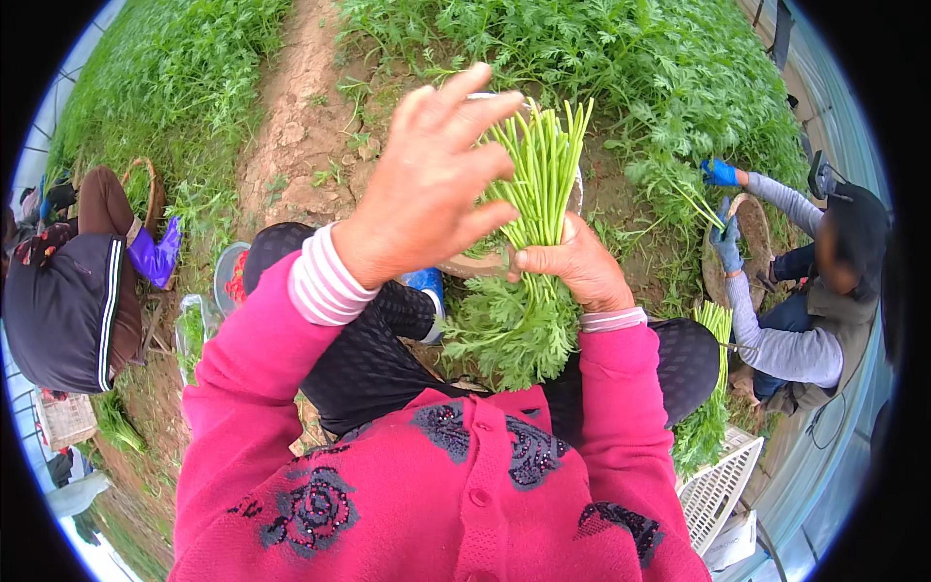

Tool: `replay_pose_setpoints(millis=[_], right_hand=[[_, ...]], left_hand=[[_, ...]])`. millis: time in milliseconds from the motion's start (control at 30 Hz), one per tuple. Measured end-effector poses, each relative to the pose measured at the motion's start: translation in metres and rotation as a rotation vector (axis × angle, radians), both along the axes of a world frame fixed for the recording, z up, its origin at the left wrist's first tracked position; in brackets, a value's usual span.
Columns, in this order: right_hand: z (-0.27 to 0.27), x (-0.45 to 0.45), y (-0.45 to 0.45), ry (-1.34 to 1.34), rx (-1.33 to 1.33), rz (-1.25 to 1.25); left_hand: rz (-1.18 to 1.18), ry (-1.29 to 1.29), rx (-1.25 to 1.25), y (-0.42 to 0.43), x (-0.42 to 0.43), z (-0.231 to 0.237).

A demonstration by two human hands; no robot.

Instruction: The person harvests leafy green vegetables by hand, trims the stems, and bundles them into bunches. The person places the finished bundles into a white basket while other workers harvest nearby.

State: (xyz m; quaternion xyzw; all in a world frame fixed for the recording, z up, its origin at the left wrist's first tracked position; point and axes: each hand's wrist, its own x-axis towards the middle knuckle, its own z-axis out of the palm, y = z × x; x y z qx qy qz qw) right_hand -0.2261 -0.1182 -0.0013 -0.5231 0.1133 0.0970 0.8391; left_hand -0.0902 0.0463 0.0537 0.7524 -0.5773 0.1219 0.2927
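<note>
My right hand (574, 265) grips a bunch of leafy greens (542, 174), which look like garland chrysanthemum. The pale cut stalk ends point away from me, and the feathery leaves hang down towards my lap. To the left of the stalks, my left hand (444, 174) is raised with its fingers spread and nothing visible in it. Its fingertips overlap the edge of the bunch in view; whether they touch it I cannot tell. Behind the bunch and hands, a round basin (465, 267) on the ground is mostly hidden.
Uncut greens (582, 51) grow ahead. A plastic tub (227, 273) with red items and a clear bag (190, 335) lie left. At right are another bunch (713, 364) and a white crate (727, 480). Co-workers sit at left (65, 305) and right (807, 313), the latter holding stalks.
</note>
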Motion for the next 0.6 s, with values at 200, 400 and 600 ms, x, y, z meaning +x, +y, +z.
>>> replay_pose_setpoints(millis=[200, 400, 600], right_hand=[[0.0, -0.002, -0.002, -0.013, 0.013, 0.046], [0.001, -0.006, -0.008, -0.027, 0.049, -0.02], [0.0, 0.001, -0.005, -0.066, 0.066, 0.104]], left_hand=[[0.118, -0.154, -0.059, -0.014, 0.005, -0.006], [0.233, 0.918, -0.221, 0.023, 0.035, 0.0], [-0.37, 1.571, -0.173, 0.014, -0.008, -0.034]])
